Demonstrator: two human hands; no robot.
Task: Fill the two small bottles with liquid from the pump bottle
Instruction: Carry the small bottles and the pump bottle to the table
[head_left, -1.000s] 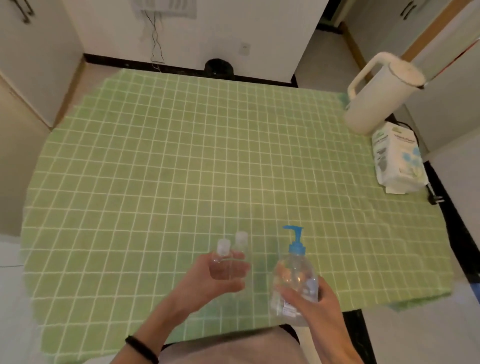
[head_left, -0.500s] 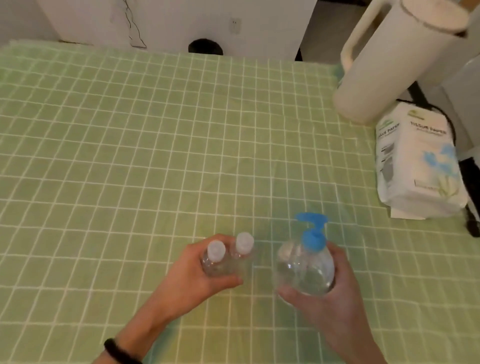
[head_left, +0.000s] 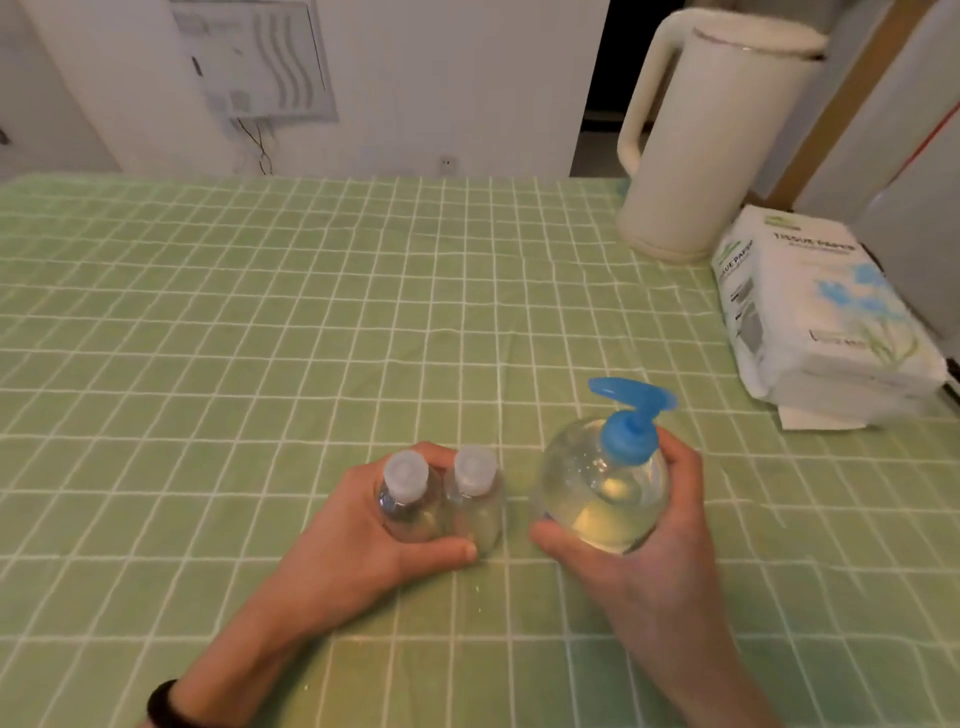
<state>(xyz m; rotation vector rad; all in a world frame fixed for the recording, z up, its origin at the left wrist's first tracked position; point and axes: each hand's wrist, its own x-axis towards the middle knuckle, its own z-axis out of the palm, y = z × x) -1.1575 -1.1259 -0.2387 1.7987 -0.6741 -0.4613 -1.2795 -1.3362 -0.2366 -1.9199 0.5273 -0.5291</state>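
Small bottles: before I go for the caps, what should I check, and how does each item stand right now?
1. Both small bottles upright, side by side: ok.
2. Their caps off: not ok, both are on.
3. Left hand free for uncapping: not ok, it grips both small bottles.
4. Pump bottle upright, held by right hand: ok.
5. Liquid in pump bottle: ok, yellowish liquid shows.
6. Small bottles empty: cannot tell.
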